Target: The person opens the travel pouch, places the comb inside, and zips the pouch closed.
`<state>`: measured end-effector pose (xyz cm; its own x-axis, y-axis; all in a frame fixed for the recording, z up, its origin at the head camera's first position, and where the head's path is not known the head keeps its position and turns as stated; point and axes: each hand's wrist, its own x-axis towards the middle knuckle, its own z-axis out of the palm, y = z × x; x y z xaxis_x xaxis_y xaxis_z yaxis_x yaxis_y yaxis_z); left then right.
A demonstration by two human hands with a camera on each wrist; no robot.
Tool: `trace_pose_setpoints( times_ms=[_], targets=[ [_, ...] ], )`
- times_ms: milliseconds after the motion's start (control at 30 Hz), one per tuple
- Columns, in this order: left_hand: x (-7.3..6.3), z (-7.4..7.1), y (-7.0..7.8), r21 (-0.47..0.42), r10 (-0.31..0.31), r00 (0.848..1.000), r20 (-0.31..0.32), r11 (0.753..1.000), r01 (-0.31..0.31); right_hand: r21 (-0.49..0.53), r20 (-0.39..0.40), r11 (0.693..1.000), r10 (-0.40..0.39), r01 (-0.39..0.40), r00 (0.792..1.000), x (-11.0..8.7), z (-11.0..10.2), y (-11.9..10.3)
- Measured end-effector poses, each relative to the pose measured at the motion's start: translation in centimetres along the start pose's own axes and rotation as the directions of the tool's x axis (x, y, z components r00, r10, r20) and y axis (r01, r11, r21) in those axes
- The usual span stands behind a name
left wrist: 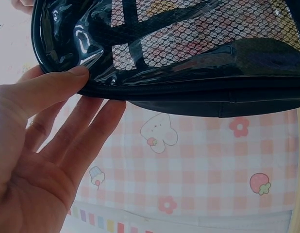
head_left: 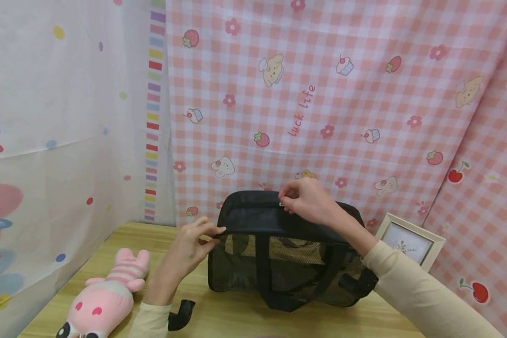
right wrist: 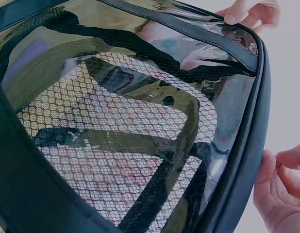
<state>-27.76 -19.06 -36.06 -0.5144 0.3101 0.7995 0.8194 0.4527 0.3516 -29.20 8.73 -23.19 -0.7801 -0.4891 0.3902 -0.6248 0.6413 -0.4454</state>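
Observation:
A black carrier bag (head_left: 287, 263) with see-through front panels, mesh and a drooping strap handle stands upright on the table. My left hand (head_left: 192, 244) pinches its upper left corner. In the left wrist view, the thumb (left wrist: 67, 80) lies on the clear panel and the other fingers are behind the dark piped edge. Over the bag's top, my right hand (head_left: 308, 202) pinches the small zipper pull (head_left: 281, 204) between thumb and fingertips. The right wrist view shows that hand (right wrist: 283, 187) right beside the black zipped edge (right wrist: 254, 126), its fingertips together.
A pink plush toy (head_left: 103, 300) with striped legs lies on the wooden table (head_left: 219, 319) at the left. Behind the bag on the right leans a cream picture frame (head_left: 435, 249). Pink checked cloth (head_left: 245, 117) hangs close behind, and a white dotted cloth (head_left: 76, 178) hangs at left.

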Motion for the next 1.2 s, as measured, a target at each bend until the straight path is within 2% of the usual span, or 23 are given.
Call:
trace_pose_setpoints(
  times_ms=[367,633,933,1200],
  targets=[
    [-0.2,0.1,-0.1,-0.020,-0.025,1.000,0.011,0.999,0.025,-0.021,0.018,1.000,-0.006,0.006,1.000,0.5,0.3,-0.5],
    [-0.1,0.1,-0.1,-0.011,0.008,1.000,-0.003,1.000,-0.008,-0.022,0.030,0.999,-0.027,0.027,0.999,0.9,0.6,-1.1],
    [0.0,-0.2,0.1,-0.007,-0.008,1.000,0.003,1.000,0.008,-0.013,0.040,0.999,-0.039,0.039,0.998,1.5,0.9,-1.6],
    [0.0,-0.1,0.2,-0.025,0.005,1.000,-0.002,1.000,-0.005,-0.003,0.033,0.997,-0.077,0.077,0.996,1.9,1.7,-1.6]
  ],
)
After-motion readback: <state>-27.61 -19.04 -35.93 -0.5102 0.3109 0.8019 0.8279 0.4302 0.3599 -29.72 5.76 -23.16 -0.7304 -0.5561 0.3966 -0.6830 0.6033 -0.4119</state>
